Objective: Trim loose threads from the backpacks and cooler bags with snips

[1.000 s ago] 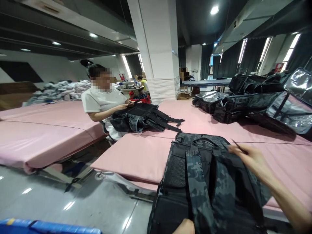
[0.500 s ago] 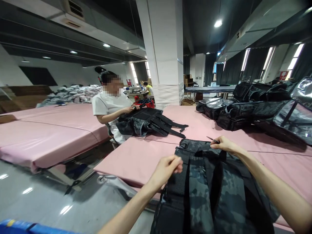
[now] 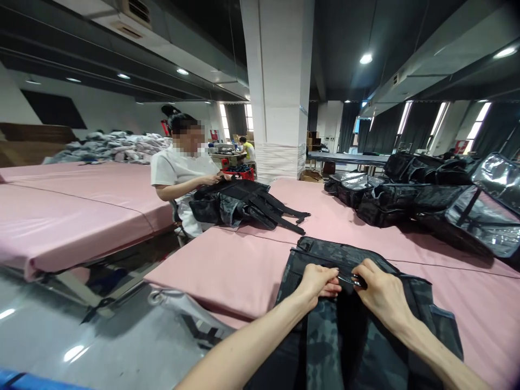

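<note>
A black and dark-camouflage backpack [image 3: 320,336] lies in front of me, its shoulder straps facing up. Over its upper part, my right hand [image 3: 379,290] is closed around small thread snips [image 3: 347,279], whose thin metal blades point left. My left hand [image 3: 320,284] is pinched shut close to the blade tips, just above the straps. What its fingers hold is too small to make out. Both hands are close together, and the backpack's top panel [image 3: 345,253] extends beyond them.
A co-worker in a white shirt [image 3: 166,173] handles another dark backpack [image 3: 244,200] across the pink-covered table [image 3: 219,265]. Several black bags with silvery linings [image 3: 483,216] are piled at the right. A white pillar [image 3: 280,92] rises behind the table. Another pink table [image 3: 81,200] stands left.
My right hand has brought the snips down and toward me from the backpack's far edge. My left hand has moved right, and the two hands now meet over the straps.
</note>
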A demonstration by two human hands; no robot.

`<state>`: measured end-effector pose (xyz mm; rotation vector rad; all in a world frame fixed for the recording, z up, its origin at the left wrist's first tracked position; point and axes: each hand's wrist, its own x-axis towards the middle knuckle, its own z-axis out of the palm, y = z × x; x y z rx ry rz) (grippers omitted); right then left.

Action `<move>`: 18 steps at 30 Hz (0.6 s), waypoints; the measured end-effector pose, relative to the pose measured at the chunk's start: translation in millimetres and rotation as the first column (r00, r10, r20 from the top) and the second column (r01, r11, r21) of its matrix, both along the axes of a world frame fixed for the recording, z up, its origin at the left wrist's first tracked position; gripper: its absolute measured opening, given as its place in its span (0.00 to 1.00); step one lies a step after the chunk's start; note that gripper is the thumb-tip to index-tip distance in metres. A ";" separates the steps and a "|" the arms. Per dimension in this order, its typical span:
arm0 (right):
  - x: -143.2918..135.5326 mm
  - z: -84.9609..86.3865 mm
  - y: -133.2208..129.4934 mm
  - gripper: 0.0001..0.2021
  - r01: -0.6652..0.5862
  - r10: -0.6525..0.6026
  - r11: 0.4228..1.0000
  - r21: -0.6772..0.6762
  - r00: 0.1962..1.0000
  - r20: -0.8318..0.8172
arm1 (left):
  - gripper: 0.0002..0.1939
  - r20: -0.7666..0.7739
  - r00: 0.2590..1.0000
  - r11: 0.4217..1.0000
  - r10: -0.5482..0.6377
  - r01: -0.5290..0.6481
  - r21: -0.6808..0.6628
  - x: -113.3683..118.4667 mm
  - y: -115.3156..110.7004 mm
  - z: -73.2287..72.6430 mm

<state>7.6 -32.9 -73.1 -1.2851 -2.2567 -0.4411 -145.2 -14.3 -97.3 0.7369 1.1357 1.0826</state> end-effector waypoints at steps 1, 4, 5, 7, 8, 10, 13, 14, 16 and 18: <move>-0.9 -3.8 -2.4 0.09 -0.019 0.018 0.998 0.065 1.000 0.018 | 0.13 0.029 0.999 1.000 0.028 -0.029 0.011 -3.8 -4.4 -2.5; -2.3 -9.9 -6.6 0.09 -0.072 0.063 0.976 0.206 0.997 0.052 | 0.15 0.169 0.984 0.994 0.055 -0.070 0.084 -9.1 -15.7 -4.9; -2.4 -10.3 -7.6 0.09 -0.073 0.062 0.969 0.236 0.997 0.054 | 0.16 0.202 0.978 0.993 0.047 -0.068 0.094 -8.8 -18.4 -4.1; -2.5 -10.2 -9.5 0.09 -0.056 0.046 0.960 0.274 0.998 0.044 | 0.18 0.210 0.977 0.993 0.038 -0.060 0.098 -6.2 -21.8 -0.9; -2.6 -10.2 -10.4 0.09 -0.051 0.042 0.958 0.283 0.998 0.037 | 0.19 0.192 0.980 0.992 0.048 -0.069 0.102 -4.1 -22.5 1.3; -2.8 -11.2 -11.5 0.09 -0.060 0.056 0.957 0.284 0.998 0.024 | 0.18 0.144 0.987 0.990 0.070 -0.087 0.114 0.4 -22.4 6.0; -0.9 -14.9 -9.4 0.10 -0.109 0.111 0.969 0.222 0.994 0.005 | 0.13 0.124 0.992 0.993 0.037 -0.050 0.103 5.1 -21.3 10.2; 1.0 -15.9 -7.4 0.10 -0.128 0.132 0.977 0.171 0.991 -0.009 | 0.10 0.147 0.989 0.995 0.024 -0.038 0.093 5.6 -21.3 10.1; 6.2 -16.3 -1.7 0.09 -0.170 0.172 0.985 0.036 0.983 -0.070 | 0.06 0.237 0.970 0.996 0.049 -0.064 0.058 4.9 -21.7 7.5; 11.4 -15.3 4.3 0.07 -0.202 0.189 0.975 -0.095 0.973 -0.131 | 0.11 0.335 0.938 0.995 0.093 -0.102 0.010 3.1 -22.4 3.1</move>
